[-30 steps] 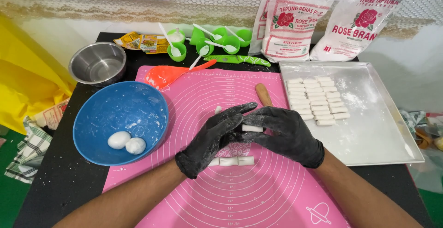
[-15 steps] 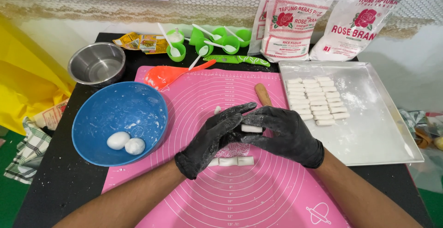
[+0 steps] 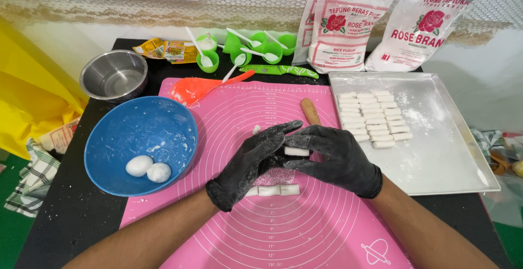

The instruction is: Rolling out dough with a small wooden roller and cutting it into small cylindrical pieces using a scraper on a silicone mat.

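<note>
Worktop (image 3: 71,214), black, carries a pink silicone mat (image 3: 305,231), a blue bowl (image 3: 117,133) with two white dough balls (image 3: 148,169), and a floured metal tray (image 3: 452,149) of dough sticks (image 3: 373,116) before a white wall. Over the mat, the gloved left hand (image 3: 248,163) and right hand (image 3: 338,157) meet, fingers (image 3: 313,138) clamped on a small white dough piece (image 3: 297,151); more cut pieces (image 3: 272,190) lie just below.

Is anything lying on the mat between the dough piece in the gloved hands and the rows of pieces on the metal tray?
Only one thing is close: the wooden handle lies on the pink mat just beyond the hands. The white dough piece is held between left hand and right hand; rightward to the tray rim nothing visible intervenes.
</note>
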